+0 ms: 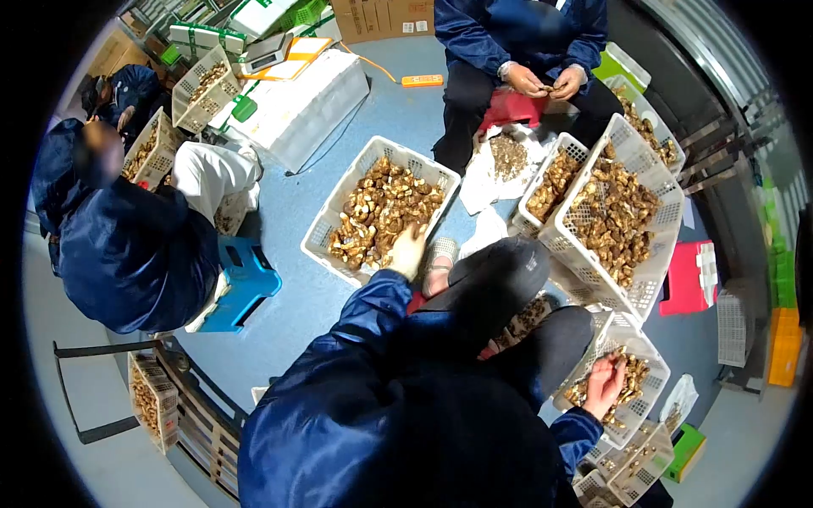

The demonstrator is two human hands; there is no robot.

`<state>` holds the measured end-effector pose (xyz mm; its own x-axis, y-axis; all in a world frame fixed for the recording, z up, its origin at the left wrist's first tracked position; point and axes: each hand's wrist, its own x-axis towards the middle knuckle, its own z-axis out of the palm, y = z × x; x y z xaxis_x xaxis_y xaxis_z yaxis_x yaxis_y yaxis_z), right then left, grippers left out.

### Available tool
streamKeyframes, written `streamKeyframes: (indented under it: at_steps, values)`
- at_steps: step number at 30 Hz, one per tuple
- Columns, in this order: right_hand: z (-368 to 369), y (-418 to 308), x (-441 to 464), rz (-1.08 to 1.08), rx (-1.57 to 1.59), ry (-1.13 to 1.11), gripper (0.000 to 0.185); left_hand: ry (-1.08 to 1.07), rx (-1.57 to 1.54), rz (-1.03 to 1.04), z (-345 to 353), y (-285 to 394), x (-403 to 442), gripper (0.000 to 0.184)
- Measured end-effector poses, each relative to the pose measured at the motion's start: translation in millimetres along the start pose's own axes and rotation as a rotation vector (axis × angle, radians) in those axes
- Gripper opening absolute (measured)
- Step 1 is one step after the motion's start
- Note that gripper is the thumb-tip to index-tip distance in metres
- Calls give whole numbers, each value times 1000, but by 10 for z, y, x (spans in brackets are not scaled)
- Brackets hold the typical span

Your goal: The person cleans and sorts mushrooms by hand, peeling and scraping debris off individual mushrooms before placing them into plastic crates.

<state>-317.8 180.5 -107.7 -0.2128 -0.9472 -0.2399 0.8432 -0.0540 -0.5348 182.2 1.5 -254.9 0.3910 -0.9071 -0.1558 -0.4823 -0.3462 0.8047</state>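
Note:
My left hand reaches down into the right side of a white plastic crate heaped with brown-and-cream mushrooms. Its fingers look slightly apart against the pile. At my right side, my right hand is over a smaller white crate that holds more mushrooms. The fingers of that hand are bent inward, and whatever lies between them is too small to make out. Between my knees, dark trimmings lie low down, partly hidden by my legs.
Across from me a co-worker's hands hold a small piece above a white bag of scraps. Another person sits left on a blue stool. A large mushroom crate stands right, a foam box behind.

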Motion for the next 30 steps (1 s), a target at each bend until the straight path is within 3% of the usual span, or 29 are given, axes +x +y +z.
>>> streamKeyframes:
  at_steps: [2,4,5,6,8,9,10,12,13,15,17,18,19,20,23,26,27,28,30]
  values:
    - [243,116,170,-119,-289,271,11,123,-483,235,-402,1624,-289,33]
    - [97,214,429,-277,-675,197,11,6,-234,738,-66,2074,-388,17]
    - [241,297,512,-367,-1015,247,12,-40,-155,986,103,2296,-443,12]
    - [454,374,563,-413,-1509,312,17,-160,-239,1148,290,2523,-700,9]
    - [401,669,714,-713,-1818,140,20,-504,-414,1432,666,2975,-1211,8]
    - [159,705,795,-483,-1637,92,23,-800,-168,1564,777,2985,-1393,5]
    - [-101,738,881,-268,-1454,91,27,-1033,-194,1607,877,3004,-1411,7]
    - [22,640,940,-341,-1798,-252,35,-1446,-212,1587,1082,3012,-1371,12]
    - [52,642,995,-386,-1876,-389,39,-1538,-237,1544,1191,2966,-1311,13]
    - [-270,747,1306,-781,-1793,-616,27,-1647,-308,1459,1385,2853,-1178,16]
    - [-481,774,1439,-778,-1868,-598,24,-1680,-429,1350,1570,2720,-1063,20]
    - [-257,681,1376,-383,-2125,-520,24,-1677,-496,1316,1685,2683,-1042,21]
    - [-399,687,1308,-464,-2039,-454,20,-1672,-551,1279,1766,2667,-1016,23]
    - [-412,629,1218,-447,-2018,-446,20,-1618,-635,1341,1879,2637,-1036,22]
    - [-215,501,1019,-314,-2022,-471,20,-1700,-654,1157,1965,2874,-833,25]
    - [-91,520,846,-222,-2021,-496,19,-1297,-896,1016,1876,3040,-932,32]
    - [-41,546,785,-188,-2016,-506,19,-1301,-847,1020,1866,3018,-1013,36]
    - [20,553,718,-152,-2005,-517,19,-1515,-624,1023,1854,3007,-1076,36]
    - [97,596,618,-90,-1994,-548,19,-1332,-634,1001,1770,2952,-1267,34]
